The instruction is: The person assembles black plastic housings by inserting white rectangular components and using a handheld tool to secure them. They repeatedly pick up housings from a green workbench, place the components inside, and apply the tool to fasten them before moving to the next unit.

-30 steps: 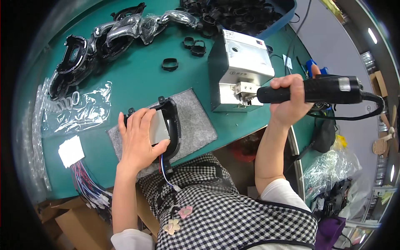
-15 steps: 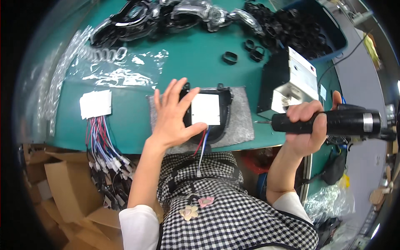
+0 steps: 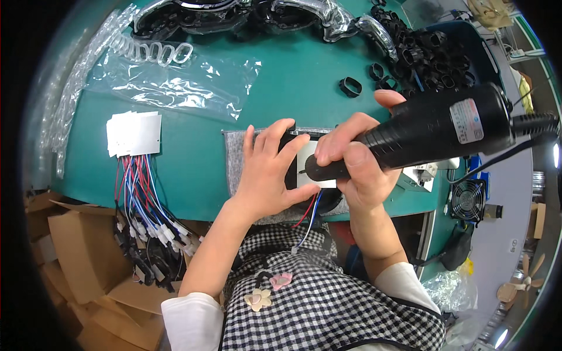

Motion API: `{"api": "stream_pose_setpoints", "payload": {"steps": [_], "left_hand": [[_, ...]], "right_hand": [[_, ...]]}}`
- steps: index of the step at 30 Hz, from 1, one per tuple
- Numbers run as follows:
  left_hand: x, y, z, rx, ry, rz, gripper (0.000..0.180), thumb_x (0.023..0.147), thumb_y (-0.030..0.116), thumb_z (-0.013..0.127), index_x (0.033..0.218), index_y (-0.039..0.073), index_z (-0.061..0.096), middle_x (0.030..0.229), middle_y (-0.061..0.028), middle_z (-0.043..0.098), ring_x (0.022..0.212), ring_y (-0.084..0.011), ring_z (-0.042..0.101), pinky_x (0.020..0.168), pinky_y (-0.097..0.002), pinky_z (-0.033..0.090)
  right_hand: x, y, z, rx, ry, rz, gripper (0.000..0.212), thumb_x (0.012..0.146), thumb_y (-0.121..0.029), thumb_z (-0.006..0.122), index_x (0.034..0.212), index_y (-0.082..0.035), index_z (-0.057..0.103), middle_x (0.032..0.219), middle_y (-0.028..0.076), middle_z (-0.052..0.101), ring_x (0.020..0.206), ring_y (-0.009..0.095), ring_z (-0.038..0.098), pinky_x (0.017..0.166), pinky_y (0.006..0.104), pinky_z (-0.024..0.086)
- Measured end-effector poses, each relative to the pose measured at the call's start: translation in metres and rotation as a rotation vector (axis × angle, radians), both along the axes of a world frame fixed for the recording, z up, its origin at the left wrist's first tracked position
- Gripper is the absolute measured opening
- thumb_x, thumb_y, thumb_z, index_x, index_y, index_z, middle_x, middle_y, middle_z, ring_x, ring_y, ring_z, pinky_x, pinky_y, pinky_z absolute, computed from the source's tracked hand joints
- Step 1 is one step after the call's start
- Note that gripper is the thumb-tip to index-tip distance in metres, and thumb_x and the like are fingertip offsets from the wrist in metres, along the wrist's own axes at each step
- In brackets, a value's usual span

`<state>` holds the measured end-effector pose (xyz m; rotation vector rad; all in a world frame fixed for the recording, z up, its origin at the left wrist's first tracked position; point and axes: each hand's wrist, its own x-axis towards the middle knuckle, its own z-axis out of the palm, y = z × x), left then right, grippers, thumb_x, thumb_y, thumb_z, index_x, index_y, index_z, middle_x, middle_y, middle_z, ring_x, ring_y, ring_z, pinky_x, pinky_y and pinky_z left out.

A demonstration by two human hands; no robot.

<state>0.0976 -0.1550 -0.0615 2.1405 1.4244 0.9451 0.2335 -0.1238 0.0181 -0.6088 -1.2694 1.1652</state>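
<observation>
A black plastic housing (image 3: 331, 203) lies on a grey felt mat (image 3: 235, 161) at the table's front edge. On it rests a white flat panel (image 3: 306, 151), from which red, blue and white wires hang over the edge. My left hand (image 3: 266, 172) is spread over the housing's left side, its thumb by the panel's lower edge. Wrapped round a black electric screwdriver (image 3: 430, 128), my right hand (image 3: 364, 169) holds the tool slanting over the panel. The bit points left, close to the panel's left edge; whether it touches a screw I cannot tell. My right hand hides the panel's right part.
Stacked white panels (image 3: 134, 134) with dangling wires (image 3: 140, 187) lie left, beside a clear plastic bag (image 3: 175, 88). Wrapped black parts (image 3: 216, 17) line the back. Black rings (image 3: 351, 86) lie near a dark blue bin (image 3: 490, 58). A metal box (image 3: 422, 175) stands right, partly hidden.
My right hand has brought the screwdriver leftward from beside the metal box to over the white panel. The left hand remains spread on the housing. The whole view has shifted slightly.
</observation>
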Motion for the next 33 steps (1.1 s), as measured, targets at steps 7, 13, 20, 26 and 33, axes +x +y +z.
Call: {"api": "stream_pose_setpoints", "payload": {"steps": [7, 13, 20, 26, 33], "left_hand": [[-0.003, 0.0, 0.001, -0.037, -0.022, -0.02, 0.077, 0.061, 0.044, 0.078, 0.125, 0.012, 0.049, 0.134, -0.0111, 0.037, 0.125, -0.03, 0.037, 0.107, -0.0592, 0.016], [-0.002, 0.0, -0.004, 0.009, -0.051, -0.006, 0.079, 0.059, 0.041, 0.079, 0.125, 0.011, 0.048, 0.134, -0.0111, 0.038, 0.125, -0.0301, 0.038, 0.107, -0.0577, 0.017], [-0.005, 0.001, -0.006, 0.073, -0.153, -0.025, 0.076, 0.06, 0.038, 0.08, 0.125, 0.012, 0.05, 0.132, -0.0121, 0.038, 0.121, -0.034, 0.039, 0.101, -0.0504, 0.03], [-0.002, -0.002, -0.003, 0.038, -0.19, -0.007, 0.074, 0.061, 0.037, 0.081, 0.123, 0.009, 0.051, 0.13, -0.0132, 0.039, 0.117, -0.0358, 0.041, 0.097, -0.0461, 0.035], [-0.002, 0.001, 0.001, 0.014, -0.18, -0.006, 0.078, 0.052, 0.035, 0.087, 0.115, 0.002, 0.056, 0.127, -0.0153, 0.041, 0.116, -0.0359, 0.042, 0.097, -0.044, 0.038]], "right_hand": [[0.003, 0.025, 0.0, 0.147, -0.121, 0.468, 0.06, 0.071, -0.021, 0.078, 0.117, -0.002, 0.044, 0.071, 0.006, 0.059, 0.06, 0.016, 0.057, 0.059, 0.0276, 0.045], [0.009, 0.027, -0.009, 0.218, -0.018, 0.594, 0.069, 0.076, -0.024, 0.077, 0.128, -0.009, 0.033, 0.064, 0.006, 0.056, 0.054, 0.019, 0.056, 0.053, 0.0325, 0.047], [-0.006, 0.009, 0.0, -0.057, 0.139, 0.222, 0.07, 0.075, -0.001, 0.064, 0.132, 0.006, 0.023, 0.068, 0.008, 0.057, 0.056, 0.014, 0.056, 0.055, 0.0254, 0.046], [0.001, 0.014, -0.012, 0.176, 0.013, 0.466, 0.068, 0.071, -0.007, 0.07, 0.123, 0.009, 0.03, 0.067, 0.005, 0.057, 0.055, 0.011, 0.054, 0.053, 0.0229, 0.042], [0.021, 0.006, 0.034, 0.185, 0.003, -0.304, 0.061, 0.084, -0.011, 0.058, 0.133, 0.002, 0.023, 0.063, 0.009, 0.055, 0.054, 0.017, 0.055, 0.058, 0.0302, 0.049]]}}
